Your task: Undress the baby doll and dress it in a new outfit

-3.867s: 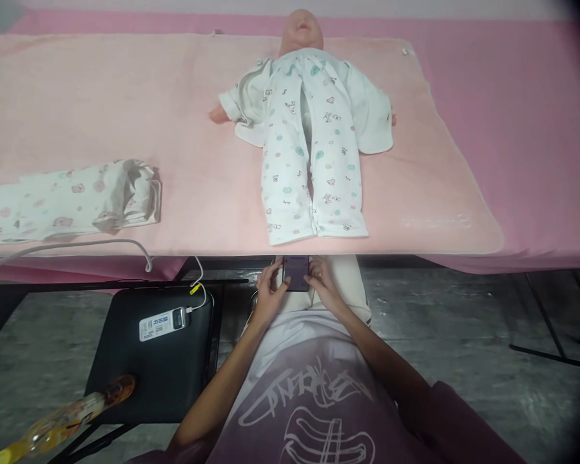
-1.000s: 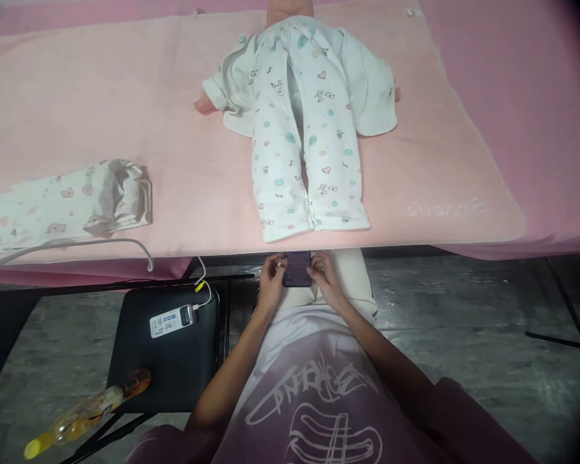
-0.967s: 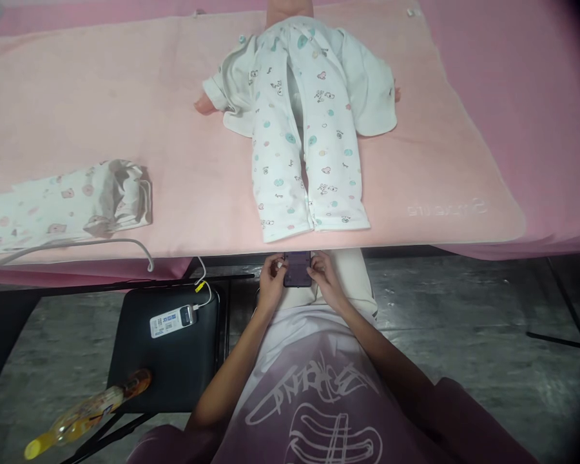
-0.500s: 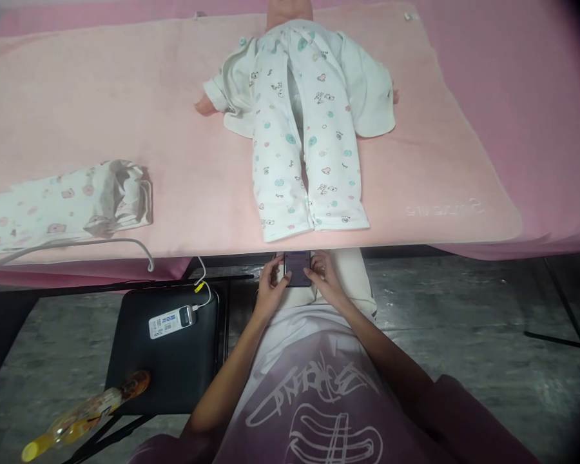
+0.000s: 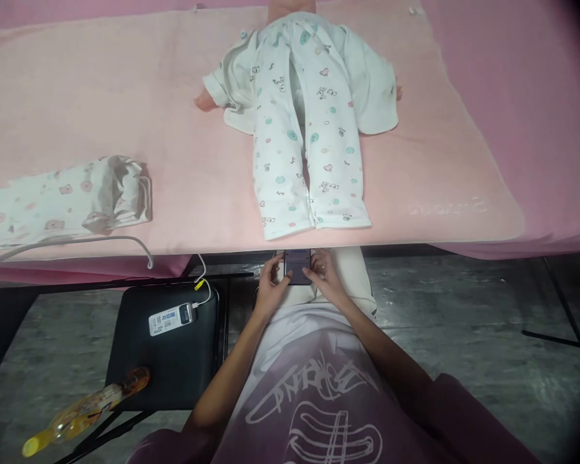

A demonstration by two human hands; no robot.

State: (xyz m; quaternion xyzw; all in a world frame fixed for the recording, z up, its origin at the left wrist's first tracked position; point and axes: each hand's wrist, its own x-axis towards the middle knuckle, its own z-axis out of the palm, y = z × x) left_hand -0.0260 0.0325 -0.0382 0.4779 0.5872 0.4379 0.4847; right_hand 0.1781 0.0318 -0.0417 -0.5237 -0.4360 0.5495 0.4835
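Over my lap, just below the table edge, I hold a dark smartphone [image 5: 298, 269] between both hands. My left hand [image 5: 272, 283] grips its left side, with the thumb at the lower corner. On the other side my right hand [image 5: 325, 278] grips it, thumb resting on the screen. The phone's top end is partly hidden under the table edge. Beyond it, a baby doll [image 5: 205, 101] lies on the table, its head out of view. White printed baby trousers [image 5: 314, 138] lie flat over a white baby top [image 5: 374, 90] on the doll.
A pink mat [image 5: 183, 161] covers the table. Folded printed cloth [image 5: 67, 200] lies at its left, near a white cable [image 5: 101, 240]. On a black stool [image 5: 174, 374] are a small white device [image 5: 167, 320], plugged into a cable, and a yellow-capped bottle [image 5: 82, 415] reaching past its edge.
The view has shifted very slightly, so the things on the table sit a little higher in the picture. Both hands stay on the phone in the same hold.
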